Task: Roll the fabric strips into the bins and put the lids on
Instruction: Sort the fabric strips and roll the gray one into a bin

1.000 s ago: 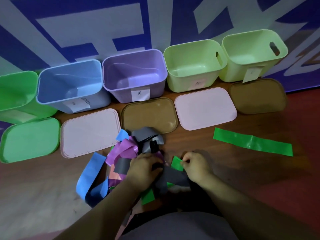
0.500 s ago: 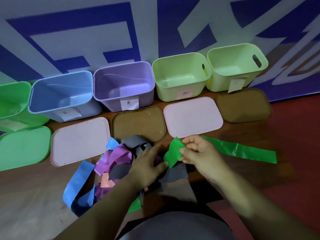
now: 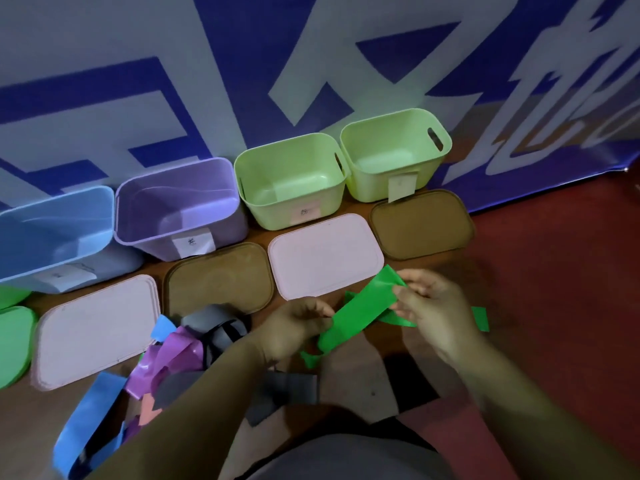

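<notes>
The green strip [image 3: 360,311], at 6 o'clock from the pink lid [image 3: 325,254], appears light, limp and slippery. Hold it by the ends: the left hand [image 3: 298,325] pinches its 7 o'clock end, the right hand [image 3: 438,306] its 1 o'clock end.

The floor [image 3: 24,431] is brown wood, turning red toward the right. Along the wall stand a blue bin [image 3: 52,233], a purple bin [image 3: 180,206] and two pale green bins [image 3: 291,181], all open. In front of them lie a green lid [image 3: 14,341], two pink lids [image 3: 97,327] and two brown lids [image 3: 218,282], with a heap of coloured strips [image 3: 173,355] just beside the left pink one.
</notes>
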{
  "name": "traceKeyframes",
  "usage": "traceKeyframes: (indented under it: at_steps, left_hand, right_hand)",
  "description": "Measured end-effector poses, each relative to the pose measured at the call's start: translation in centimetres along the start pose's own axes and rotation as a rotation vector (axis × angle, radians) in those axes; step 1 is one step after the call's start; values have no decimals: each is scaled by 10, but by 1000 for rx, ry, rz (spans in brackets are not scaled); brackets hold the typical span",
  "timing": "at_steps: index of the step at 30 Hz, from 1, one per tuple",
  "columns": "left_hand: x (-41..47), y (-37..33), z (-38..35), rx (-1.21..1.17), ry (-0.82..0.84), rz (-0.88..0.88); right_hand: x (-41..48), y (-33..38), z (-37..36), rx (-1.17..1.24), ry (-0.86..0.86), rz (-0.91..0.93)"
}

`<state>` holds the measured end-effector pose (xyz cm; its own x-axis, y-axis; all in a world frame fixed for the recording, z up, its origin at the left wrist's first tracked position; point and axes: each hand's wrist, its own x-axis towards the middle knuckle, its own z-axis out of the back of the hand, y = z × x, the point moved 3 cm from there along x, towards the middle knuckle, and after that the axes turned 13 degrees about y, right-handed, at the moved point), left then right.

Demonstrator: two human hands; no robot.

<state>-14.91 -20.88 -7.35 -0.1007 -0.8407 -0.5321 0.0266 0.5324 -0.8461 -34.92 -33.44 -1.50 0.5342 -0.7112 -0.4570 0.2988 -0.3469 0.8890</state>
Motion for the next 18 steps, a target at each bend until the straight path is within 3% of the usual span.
traceKeyframes:
  at_steps: [9,14,18]
  left_hand:
    - [64,-39,-48,151,-122,-52]
    - [100,-41,-77,224,-90,2]
    - [102,-28,-78,525,-129,60]
  right_hand:
    - [0,-61,97,51,-189,-186]
    - [-2,-84,132,-233,-215,-237]
    - [-7,-83,138,-608,-162,-285]
